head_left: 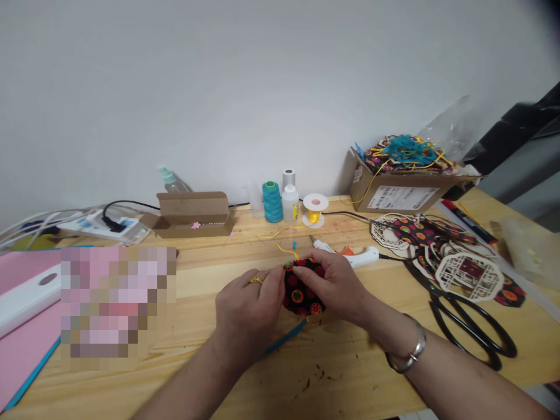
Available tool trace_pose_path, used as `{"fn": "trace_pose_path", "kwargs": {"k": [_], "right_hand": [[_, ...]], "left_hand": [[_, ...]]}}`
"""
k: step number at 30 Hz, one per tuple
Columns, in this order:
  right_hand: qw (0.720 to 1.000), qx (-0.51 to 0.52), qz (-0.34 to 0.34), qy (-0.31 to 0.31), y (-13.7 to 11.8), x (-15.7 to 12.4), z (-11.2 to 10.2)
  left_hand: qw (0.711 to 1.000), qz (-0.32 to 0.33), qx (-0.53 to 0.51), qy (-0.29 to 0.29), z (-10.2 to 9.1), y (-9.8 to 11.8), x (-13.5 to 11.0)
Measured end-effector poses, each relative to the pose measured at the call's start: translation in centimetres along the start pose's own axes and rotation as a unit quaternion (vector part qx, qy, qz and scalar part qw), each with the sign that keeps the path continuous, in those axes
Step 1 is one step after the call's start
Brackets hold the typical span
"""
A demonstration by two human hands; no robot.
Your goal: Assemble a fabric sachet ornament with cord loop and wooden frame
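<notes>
Both hands hold a small black fabric piece [301, 294] with red and orange flower prints, above the middle of the wooden table. My left hand [251, 303], with a ring on one finger, is closed on its left edge. My right hand [336, 286] pinches its upper right part between thumb and fingers. A yellow cord [286, 251] sticks out at the top of the piece. From beneath it hangs a blue strand [286, 337], perhaps a tassel. Behind my right hand lies a white glue gun [365, 256].
Black-handled scissors [472, 324] and wooden lattice cutouts [470, 274] lie at the right. A full cardboard box [396, 192] stands behind them. Teal thread [272, 202], a yellow cord spool [315, 210] and an open small box [192, 216] line the wall. Pink sheets [26, 356] lie left.
</notes>
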State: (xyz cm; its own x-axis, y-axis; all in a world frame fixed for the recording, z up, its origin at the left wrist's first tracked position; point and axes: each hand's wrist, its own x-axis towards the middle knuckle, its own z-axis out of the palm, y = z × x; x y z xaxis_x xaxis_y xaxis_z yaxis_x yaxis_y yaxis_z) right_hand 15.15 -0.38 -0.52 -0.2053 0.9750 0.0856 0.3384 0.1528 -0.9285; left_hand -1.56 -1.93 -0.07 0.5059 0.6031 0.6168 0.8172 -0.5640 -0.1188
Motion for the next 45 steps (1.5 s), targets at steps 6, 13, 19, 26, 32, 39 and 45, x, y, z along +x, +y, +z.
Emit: {"fn": "trace_pose_path", "kwargs": {"k": [6, 13, 19, 26, 32, 39, 45], "right_hand": [[1.000, -0.014, -0.002, -0.007, -0.1, -0.1, -0.1], [1.000, -0.009, 0.001, -0.006, 0.1, 0.0, -0.1], [1.000, -0.011, -0.002, 0.002, 0.0, 0.0, -0.3], [1.000, -0.010, 0.011, 0.013, 0.2, 0.1, -0.3], [1.000, -0.009, 0.005, 0.009, 0.2, 0.1, -0.3], [1.000, 0.008, -0.004, -0.006, 0.1, 0.0, -0.4], [0.999, 0.023, 0.014, -0.038, -0.3, 0.0, -0.7]], "left_hand": [[1.000, -0.011, 0.003, -0.003, 0.0, 0.0, 0.1], [0.996, -0.073, -0.045, -0.002, 0.6, 0.1, -0.3], [0.969, -0.209, -0.099, -0.088, 0.5, -0.2, 0.1], [0.962, -0.234, -0.118, -0.071, 0.6, -0.5, 0.1], [0.986, -0.133, -0.104, -0.002, 0.8, 0.1, -0.6], [0.846, -0.342, -0.394, -0.104, 0.2, 0.1, 0.7], [0.636, -0.428, -0.609, -0.203, -0.3, -0.7, 1.8]]}}
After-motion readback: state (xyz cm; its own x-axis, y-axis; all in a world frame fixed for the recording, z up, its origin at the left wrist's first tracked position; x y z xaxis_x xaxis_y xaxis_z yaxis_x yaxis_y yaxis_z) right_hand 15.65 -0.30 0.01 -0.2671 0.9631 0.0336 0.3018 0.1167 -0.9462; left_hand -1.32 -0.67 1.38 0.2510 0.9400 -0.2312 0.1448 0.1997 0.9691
